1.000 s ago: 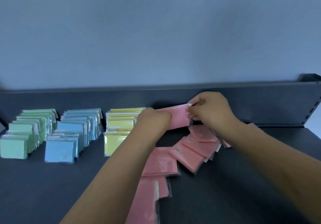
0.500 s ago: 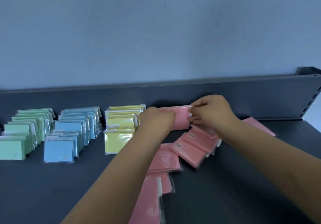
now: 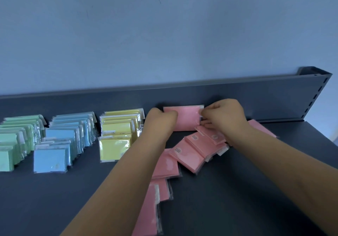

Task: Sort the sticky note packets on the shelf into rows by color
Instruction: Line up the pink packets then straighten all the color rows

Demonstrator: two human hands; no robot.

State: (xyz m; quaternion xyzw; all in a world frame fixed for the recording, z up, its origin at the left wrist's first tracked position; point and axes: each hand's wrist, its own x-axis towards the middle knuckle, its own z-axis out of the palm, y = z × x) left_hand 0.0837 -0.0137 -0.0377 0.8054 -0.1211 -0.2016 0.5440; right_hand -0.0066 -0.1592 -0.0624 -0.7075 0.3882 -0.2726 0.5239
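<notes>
Now the pink packet [image 3: 184, 117] stands upright at the back of the shelf [image 3: 237, 195], straighter than a second ago; left hand [image 3: 161, 120] and right hand [image 3: 225, 116] grip its ends with curled fingers, starting the pink row.

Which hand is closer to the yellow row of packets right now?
Left. The left hand sits just right of the yellow row, gripping the upright pink packet; the right hand holds that packet's far end.

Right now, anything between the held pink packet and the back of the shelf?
Nothing visible. The left hand and right hand hold the pink packet upright by the back panel, beside the yellow row. Loose pink packets lie in front, nearer the camera.
</notes>
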